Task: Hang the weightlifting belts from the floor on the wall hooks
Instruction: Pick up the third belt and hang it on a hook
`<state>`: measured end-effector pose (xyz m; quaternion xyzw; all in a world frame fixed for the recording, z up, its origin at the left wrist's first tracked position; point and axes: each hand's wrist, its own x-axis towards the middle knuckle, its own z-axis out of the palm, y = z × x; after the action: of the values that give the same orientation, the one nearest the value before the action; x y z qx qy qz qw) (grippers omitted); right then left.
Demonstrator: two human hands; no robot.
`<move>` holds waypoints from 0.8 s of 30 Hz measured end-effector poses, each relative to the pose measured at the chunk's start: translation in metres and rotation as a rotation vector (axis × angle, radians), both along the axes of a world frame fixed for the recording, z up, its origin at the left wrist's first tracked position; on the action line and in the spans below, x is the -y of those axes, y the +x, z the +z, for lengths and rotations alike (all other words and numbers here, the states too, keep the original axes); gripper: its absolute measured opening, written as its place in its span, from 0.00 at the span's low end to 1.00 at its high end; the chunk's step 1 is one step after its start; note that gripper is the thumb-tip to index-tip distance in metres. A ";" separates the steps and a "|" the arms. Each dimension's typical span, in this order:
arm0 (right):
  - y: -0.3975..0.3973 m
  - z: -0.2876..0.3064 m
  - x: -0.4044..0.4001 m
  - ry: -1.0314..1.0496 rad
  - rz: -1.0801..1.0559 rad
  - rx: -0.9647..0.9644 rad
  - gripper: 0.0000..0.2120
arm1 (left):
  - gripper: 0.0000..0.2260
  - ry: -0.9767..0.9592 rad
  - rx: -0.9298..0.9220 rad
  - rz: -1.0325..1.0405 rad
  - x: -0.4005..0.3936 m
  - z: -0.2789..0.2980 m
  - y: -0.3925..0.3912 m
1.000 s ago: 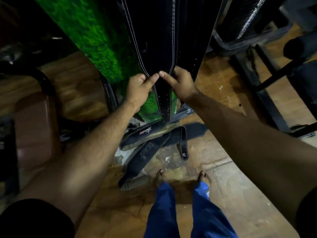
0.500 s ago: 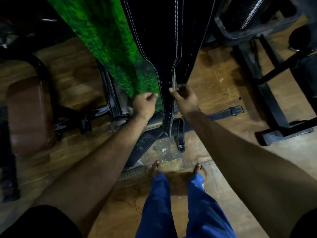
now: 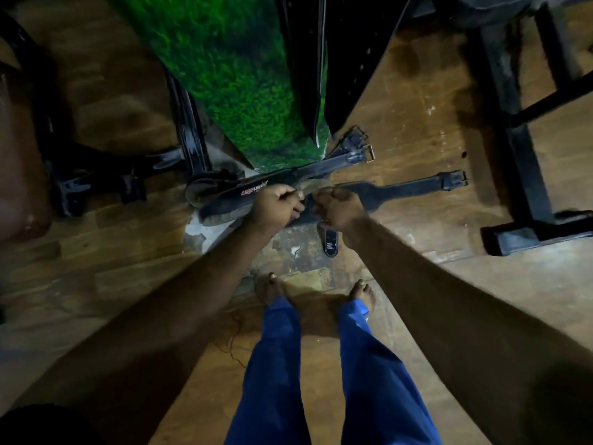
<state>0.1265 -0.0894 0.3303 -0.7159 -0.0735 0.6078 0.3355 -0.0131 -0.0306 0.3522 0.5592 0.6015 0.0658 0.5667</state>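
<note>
A black weightlifting belt with white stitching (image 3: 308, 75) hangs down the wall against a green turf panel (image 3: 231, 75); its narrow tip ends just above the floor. The hook that carries it is out of view. Below that tip, my left hand (image 3: 279, 203) and my right hand (image 3: 337, 208) hover close together, fingers curled, with nothing visible in either. Under them several black belts lie crossed on the wooden floor: one with lettering (image 3: 256, 191), one stretching right to a buckle (image 3: 417, 187), and a strap end marked "M" (image 3: 330, 245).
A black machine frame (image 3: 526, 155) stands on the floor at the right. At the left are a brown padded seat (image 3: 16, 155) and another black frame (image 3: 96, 175). My bare feet and blue trousers (image 3: 272, 364) are just behind the belt pile.
Both hands slid down the hanging belt's narrow end, came off its tip and dropped toward the belts on the floor. The view tilted further down.
</note>
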 end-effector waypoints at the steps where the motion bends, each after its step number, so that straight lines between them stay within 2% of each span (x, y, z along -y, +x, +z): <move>1: 0.000 -0.013 -0.003 -0.024 0.006 -0.026 0.02 | 0.08 0.011 -0.004 0.004 -0.002 -0.017 -0.003; 4: -0.003 -0.064 -0.013 -0.093 0.029 -0.053 0.08 | 0.09 -0.025 -0.069 -0.013 -0.010 -0.072 -0.013; 7: -0.009 -0.109 -0.028 -0.149 0.023 -0.063 0.10 | 0.10 -0.121 -0.024 -0.051 -0.021 -0.121 -0.026; 11: -0.023 -0.174 -0.053 -0.189 -0.001 -0.049 0.10 | 0.13 -0.083 -0.108 -0.128 -0.051 -0.200 -0.036; 14: -0.046 -0.239 -0.076 -0.222 -0.032 -0.069 0.10 | 0.11 -0.059 -0.166 -0.196 -0.077 -0.266 -0.046; 18: -0.067 -0.334 -0.119 -0.220 -0.115 -0.175 0.07 | 0.12 0.031 -0.315 -0.340 -0.115 -0.364 -0.056; 21: -0.083 -0.401 -0.146 -0.193 -0.185 -0.218 0.17 | 0.13 0.134 -0.433 -0.418 -0.146 -0.426 -0.062; 24: -0.101 -0.461 -0.165 -0.176 -0.248 -0.188 0.19 | 0.21 0.263 -0.619 -0.487 -0.175 -0.483 -0.066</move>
<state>0.0256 0.0760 -0.1309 -0.6863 0.1006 0.6300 0.3493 -0.0794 0.1449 -0.1308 0.7460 0.5803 -0.1653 0.2817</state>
